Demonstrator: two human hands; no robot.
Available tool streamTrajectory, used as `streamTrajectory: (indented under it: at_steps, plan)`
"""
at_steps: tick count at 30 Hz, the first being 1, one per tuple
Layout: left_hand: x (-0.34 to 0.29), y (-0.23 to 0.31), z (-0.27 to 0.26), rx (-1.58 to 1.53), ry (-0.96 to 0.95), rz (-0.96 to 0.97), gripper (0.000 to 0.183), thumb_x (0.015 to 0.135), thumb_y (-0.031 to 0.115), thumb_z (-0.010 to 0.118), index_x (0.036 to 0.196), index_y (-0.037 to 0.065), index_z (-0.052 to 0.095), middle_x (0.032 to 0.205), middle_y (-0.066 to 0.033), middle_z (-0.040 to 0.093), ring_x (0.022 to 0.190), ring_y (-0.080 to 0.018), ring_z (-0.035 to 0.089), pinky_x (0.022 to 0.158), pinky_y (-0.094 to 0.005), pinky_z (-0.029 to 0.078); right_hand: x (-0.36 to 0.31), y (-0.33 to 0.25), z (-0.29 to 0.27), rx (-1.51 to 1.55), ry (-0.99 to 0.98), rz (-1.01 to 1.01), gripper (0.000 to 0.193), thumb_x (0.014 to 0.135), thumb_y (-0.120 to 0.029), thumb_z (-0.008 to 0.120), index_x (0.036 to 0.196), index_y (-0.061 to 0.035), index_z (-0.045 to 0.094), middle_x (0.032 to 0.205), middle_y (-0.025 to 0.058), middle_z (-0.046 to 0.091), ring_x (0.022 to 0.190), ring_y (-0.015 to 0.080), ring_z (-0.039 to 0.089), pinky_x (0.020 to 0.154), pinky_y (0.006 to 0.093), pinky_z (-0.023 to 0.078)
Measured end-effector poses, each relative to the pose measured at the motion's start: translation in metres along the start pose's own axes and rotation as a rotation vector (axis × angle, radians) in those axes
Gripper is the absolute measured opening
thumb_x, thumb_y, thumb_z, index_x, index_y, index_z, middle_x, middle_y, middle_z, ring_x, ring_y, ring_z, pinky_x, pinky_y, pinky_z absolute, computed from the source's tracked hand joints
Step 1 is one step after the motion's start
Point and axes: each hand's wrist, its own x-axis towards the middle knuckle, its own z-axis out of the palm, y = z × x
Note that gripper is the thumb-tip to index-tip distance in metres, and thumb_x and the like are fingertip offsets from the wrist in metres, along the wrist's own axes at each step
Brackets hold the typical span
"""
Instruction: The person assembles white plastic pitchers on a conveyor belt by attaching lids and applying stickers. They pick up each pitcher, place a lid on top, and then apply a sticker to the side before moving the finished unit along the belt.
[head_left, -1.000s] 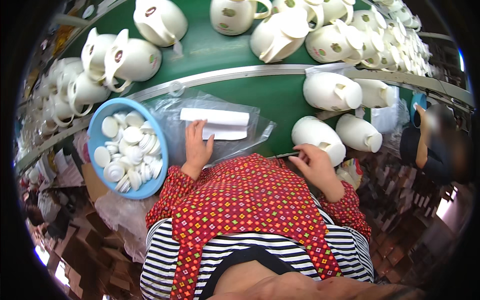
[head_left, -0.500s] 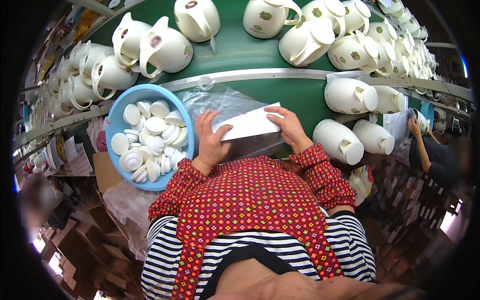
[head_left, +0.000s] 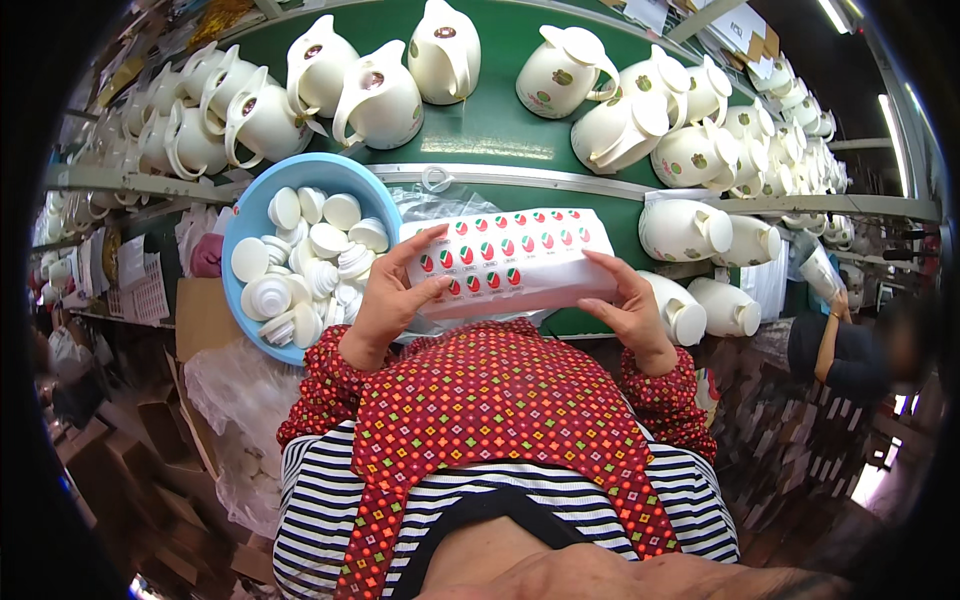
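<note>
Item: one white label sheet (head_left: 550,272) held above the near part of the green counter (head_left: 500,135), in front of the torso.

Orientation: the long axis runs left to right, angled so that the right end lies slightly farther than the left end. The printed face points up toward the viewer. Red-and-green oval labels are arranged in rows along the long axis; the nearest row is shorter and occupies the left portion, leaving bare white at the near right.

Grip: the left hand (head_left: 385,300) grips the left end, its thumb over the printed face. The right hand (head_left: 637,312) grips the right end, fingers (head_left: 612,268) at the far side of the grip and thumb at the near edge.

Surroundings: a clear plastic bag (head_left: 425,204) lies under the sheet. A blue basin (head_left: 290,170) of white lids (head_left: 328,240) stands to the left. White pitchers (head_left: 672,228) lie to the right. A metal rail (head_left: 520,178) crosses the counter beyond the sheet.
</note>
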Motion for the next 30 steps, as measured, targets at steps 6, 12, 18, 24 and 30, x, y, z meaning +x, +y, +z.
streamTrajectory:
  at_steps: [6,12,18,24,30]
  plan:
    - [-0.019,0.024,0.029,0.384,-0.004,0.111,0.076,0.083,0.001,0.084,0.152,-0.001,0.053,0.142,-0.0198,0.065,0.124,-0.0216,0.065,0.108,-0.0326,0.051,0.016,-0.023,-0.013,0.034,-0.072,0.006,0.065,0.086,0.004,0.082,0.146,-0.0031,0.061,0.133,0.0122,0.07,0.12,0.0147,0.064,0.103,0.0305,0.054]
    - [-0.03,0.039,0.052,0.664,0.077,0.064,0.046,0.081,0.007,0.09,0.125,0.007,0.078,0.124,-0.0104,0.072,0.113,-0.0204,0.067,0.093,-0.0302,0.054,0.006,-0.027,-0.028,-0.056,-0.013,-0.002,0.029,0.087,0.008,0.077,0.116,0.0023,0.076,0.108,0.0081,0.078,0.097,0.0113,0.072,0.088,0.0256,0.059]
    - [-0.035,0.027,0.075,0.594,0.25,0.328,0.028,0.087,0.009,0.086,0.113,0.003,0.08,0.122,-0.0052,0.062,0.115,-0.0163,0.06,0.093,-0.0271,0.052,-0.001,-0.021,-0.051,0.123,0.007,0.01,0.011,0.091,0.004,0.078,0.102,0.0048,0.078,0.095,0.0048,0.078,0.084,0.0081,0.071,0.075,0.0222,0.058]
    - [-0.044,0.035,0.118,0.123,0.263,0.053,0.02,0.101,0.011,0.074,0.115,-0.003,0.078,0.094,-0.0009,0.077,0.083,-0.0074,0.066,0.076,-0.0239,0.054,0.0,-0.004,-0.062,-0.045,-0.058,0.073,0.023,0.09,-0.013,0.085,0.106,0.0011,0.079,0.092,0.0041,0.075,0.084,0.0094,0.067,0.074,0.0248,0.053]
    - [-0.044,0.036,0.121,0.511,0.238,0.242,0.015,0.102,0.008,0.071,0.11,-0.004,0.077,0.091,-0.0035,0.075,0.082,-0.008,0.063,0.073,-0.0249,0.051,-0.005,-0.042,-0.042,-0.694,0.105,-0.387,0.039,0.086,-0.022,0.085,0.122,-0.0102,0.078,0.128,0.0141,0.061,0.126,0.031,0.054,0.104,0.0422,0.041]
